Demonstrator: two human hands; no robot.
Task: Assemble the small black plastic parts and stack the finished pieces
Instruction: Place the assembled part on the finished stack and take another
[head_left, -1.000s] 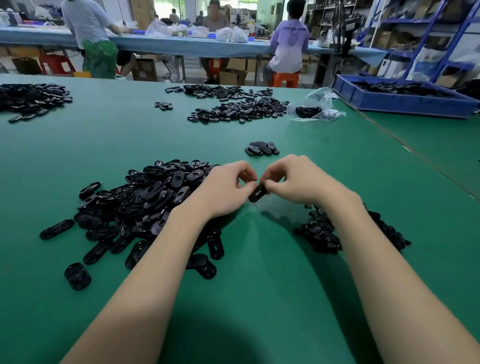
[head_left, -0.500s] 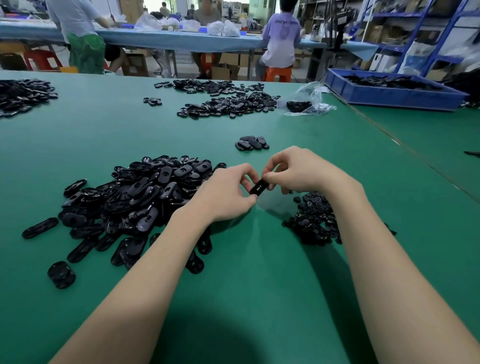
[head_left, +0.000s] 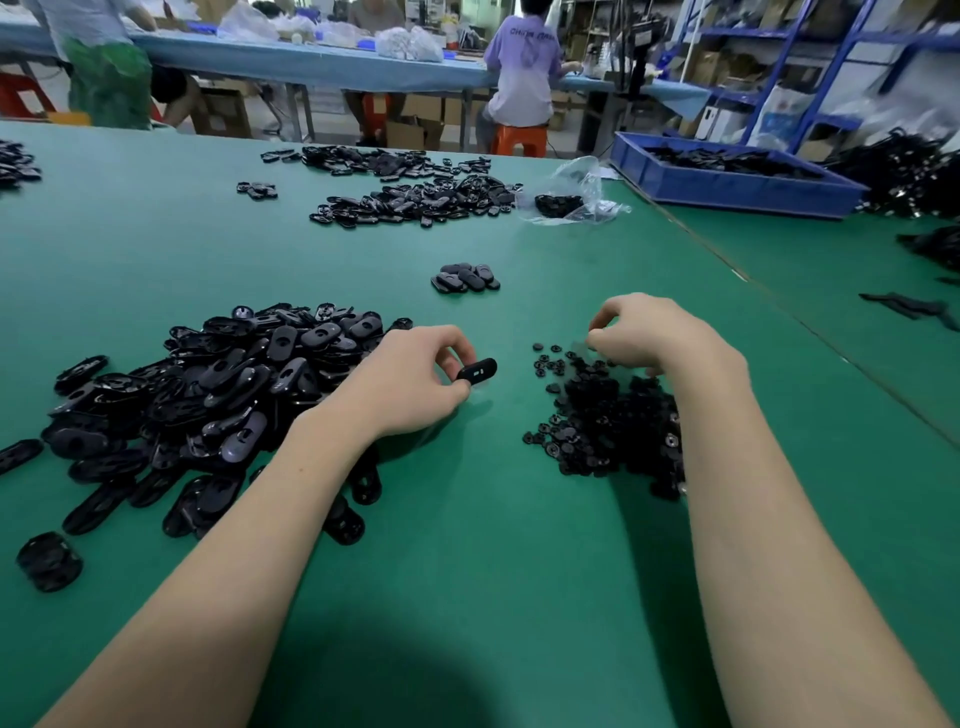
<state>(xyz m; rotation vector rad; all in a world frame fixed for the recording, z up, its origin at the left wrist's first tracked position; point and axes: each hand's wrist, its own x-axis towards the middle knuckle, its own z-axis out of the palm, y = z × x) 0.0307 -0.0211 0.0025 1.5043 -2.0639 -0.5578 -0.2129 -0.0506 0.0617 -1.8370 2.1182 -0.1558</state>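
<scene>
Hands position: your left hand (head_left: 415, 384) sits at frame centre, fingers curled, pinching one oval black part (head_left: 477, 371) between thumb and fingertips just above the green tabletop (head_left: 467, 545). The part lies roughly level, its flat face with a small slot turned upward.

Your right hand (head_left: 654, 338) is right of centre, well apart from the left, with fingers curled downward over the far edge of the small-parts pile (head_left: 608, 421). Whether its fingertips have hold of a piece cannot be told; that area is blurred.

Stock locations:
- Large heap of oval shells (head_left: 208, 384) at centre left, partly under your left forearm, with loose pieces scattered toward the lower left.
- Small-parts pile at centre right, beneath and beside your right wrist.
- Small cluster of oval pieces (head_left: 465, 277) above centre, beyond both hands, lying overlapped.
- Further piles of parts (head_left: 415, 197) in the upper middle, next to a clear plastic bag (head_left: 576, 192).
- Blue bin (head_left: 727, 179) holding black parts at upper right.

Other people sit or stand at a blue-covered bench (head_left: 311, 62) along the top of the frame.
</scene>
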